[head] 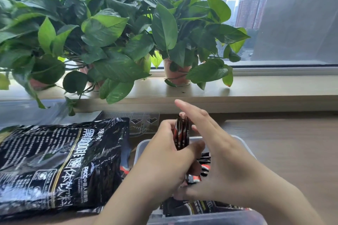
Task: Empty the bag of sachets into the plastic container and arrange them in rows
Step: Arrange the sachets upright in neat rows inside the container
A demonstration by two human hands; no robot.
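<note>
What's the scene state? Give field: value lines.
left hand: grips upright stack of sachets over the container
right hand: open, fingers straight, beside the stack
container: holds loose sachets, not yet in rows
bag: lies flat on the table, left of the container
background: potted plants on the windowsill

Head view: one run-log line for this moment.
phase: arranging | left hand: grips upright stack of black-and-red sachets over clear plastic container | right hand: open, beside stack | black foil bag: flat, left of container
</note>
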